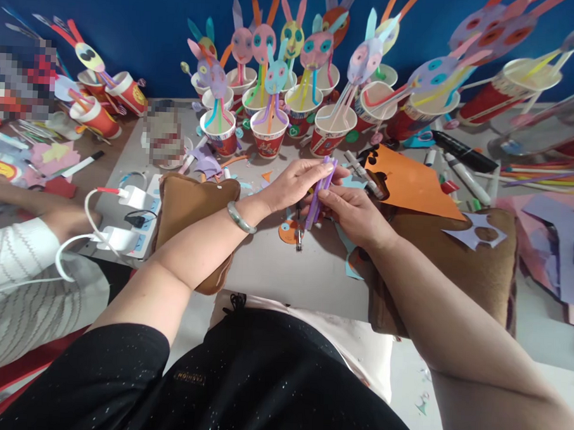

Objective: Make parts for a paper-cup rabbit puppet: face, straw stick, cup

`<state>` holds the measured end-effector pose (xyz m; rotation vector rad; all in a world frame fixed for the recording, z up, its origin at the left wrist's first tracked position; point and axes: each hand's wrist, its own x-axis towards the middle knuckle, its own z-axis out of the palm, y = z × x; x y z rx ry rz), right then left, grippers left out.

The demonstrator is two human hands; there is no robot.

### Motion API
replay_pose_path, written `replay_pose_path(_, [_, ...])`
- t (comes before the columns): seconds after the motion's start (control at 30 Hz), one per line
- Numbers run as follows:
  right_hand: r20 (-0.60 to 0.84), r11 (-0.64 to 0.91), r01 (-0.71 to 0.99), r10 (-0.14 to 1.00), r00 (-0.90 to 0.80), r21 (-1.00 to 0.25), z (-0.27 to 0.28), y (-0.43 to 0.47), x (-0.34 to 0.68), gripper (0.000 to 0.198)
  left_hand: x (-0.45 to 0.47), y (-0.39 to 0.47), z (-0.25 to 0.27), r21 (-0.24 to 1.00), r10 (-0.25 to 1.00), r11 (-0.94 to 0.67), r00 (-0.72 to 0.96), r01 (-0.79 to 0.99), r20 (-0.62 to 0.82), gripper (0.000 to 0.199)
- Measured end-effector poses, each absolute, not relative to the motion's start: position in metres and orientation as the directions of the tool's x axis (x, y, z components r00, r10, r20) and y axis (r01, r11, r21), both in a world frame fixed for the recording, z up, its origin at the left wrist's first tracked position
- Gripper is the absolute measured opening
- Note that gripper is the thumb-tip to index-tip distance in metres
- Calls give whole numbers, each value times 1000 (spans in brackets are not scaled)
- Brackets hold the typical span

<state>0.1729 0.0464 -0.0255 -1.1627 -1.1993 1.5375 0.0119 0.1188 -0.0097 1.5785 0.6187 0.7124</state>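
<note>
Purple drinking straws [318, 200] are gripped upright between my two hands over the middle of the table. My left hand [302, 181] is closed around their upper part, its thumb near the top ends. My right hand [356, 212] pinches the same straws a little lower, between thumb and fingers. Just below the hands lies a round orange paper piece [287, 233] with a drawn face. A slim pen-like tool [299, 234] with a clear tip lies across it or just above it; I cannot tell which. The fingers hide part of the straws.
Paper cups [268, 138] with straw-and-paper rabbit figures crowd the table's back. A brown cushion [197, 205] lies left, another brown cushion [484, 268] right. Orange paper [412, 182] and markers [467, 178] are at right. A power strip [146, 225] sits beside a co-worker's arm [44, 207].
</note>
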Motion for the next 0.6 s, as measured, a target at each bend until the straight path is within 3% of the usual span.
replay_pose_path(0.6, [-132,-161,-121,967,-220,-980,-27,48,168,53,13,115,-5,998,728,-38,683,-55,66,52])
